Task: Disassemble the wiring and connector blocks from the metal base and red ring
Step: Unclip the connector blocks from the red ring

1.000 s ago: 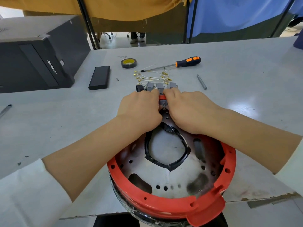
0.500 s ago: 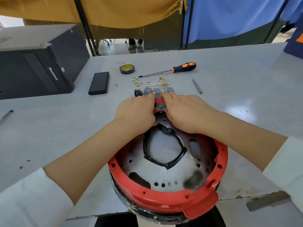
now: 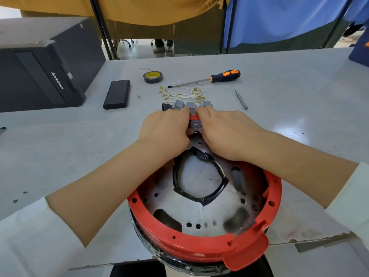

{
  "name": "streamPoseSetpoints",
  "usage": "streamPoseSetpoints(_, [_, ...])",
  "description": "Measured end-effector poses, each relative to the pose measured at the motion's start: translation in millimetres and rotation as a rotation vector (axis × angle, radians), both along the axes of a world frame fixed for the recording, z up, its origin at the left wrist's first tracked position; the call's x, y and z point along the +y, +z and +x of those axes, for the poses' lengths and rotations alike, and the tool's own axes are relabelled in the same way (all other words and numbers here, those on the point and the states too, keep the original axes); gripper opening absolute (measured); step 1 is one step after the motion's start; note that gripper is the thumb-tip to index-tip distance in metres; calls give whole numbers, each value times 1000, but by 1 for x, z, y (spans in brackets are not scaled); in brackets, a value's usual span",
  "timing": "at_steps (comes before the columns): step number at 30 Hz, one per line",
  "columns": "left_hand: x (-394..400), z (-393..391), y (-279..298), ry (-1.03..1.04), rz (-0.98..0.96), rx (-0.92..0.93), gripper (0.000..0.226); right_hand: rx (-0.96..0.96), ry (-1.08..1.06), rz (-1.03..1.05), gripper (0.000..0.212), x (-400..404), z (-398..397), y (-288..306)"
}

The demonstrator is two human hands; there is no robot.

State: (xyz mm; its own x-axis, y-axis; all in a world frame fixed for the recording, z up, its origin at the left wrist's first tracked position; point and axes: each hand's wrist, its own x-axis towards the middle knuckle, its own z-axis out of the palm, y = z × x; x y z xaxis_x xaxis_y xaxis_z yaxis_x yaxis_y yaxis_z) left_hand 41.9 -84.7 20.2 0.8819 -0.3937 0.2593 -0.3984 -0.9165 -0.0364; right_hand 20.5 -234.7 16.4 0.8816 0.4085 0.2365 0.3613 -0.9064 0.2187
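We work on the last gray connector block, stuck on the far edge of the red ring. Our left hand and right hand pinch it from both sides. Next, we think, it needs a wiggle and a pull. The ring sits around the shiny metal base at the near edge of the counter. Loose wires and other gray blocks lie just beyond.

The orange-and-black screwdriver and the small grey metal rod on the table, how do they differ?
The orange-and-black screwdriver is longer, with a thick grip; the small grey metal rod is short, plain and handle-free. The screwdriver lies nearly crosswise, beyond the loose wires; the rod angles toward the person, farther right. Both lie flat on the table, untouched.
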Motion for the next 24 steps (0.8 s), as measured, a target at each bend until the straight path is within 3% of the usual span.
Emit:
streamPoseSetpoints(13, [-3, -3, 1, 47, 20, -9, 21, 9, -48, -86, 30, 4, -2, 2])
streamPoseSetpoints(21, [2, -2, 2, -34, -112, 127, 28, 148, -49, 138, 31, 0, 0, 9])
streamPoseSetpoints(24, [-1, 5, 8, -8, -125, 138, 20, 117, -56, 95, 31, 1, 3, 9])
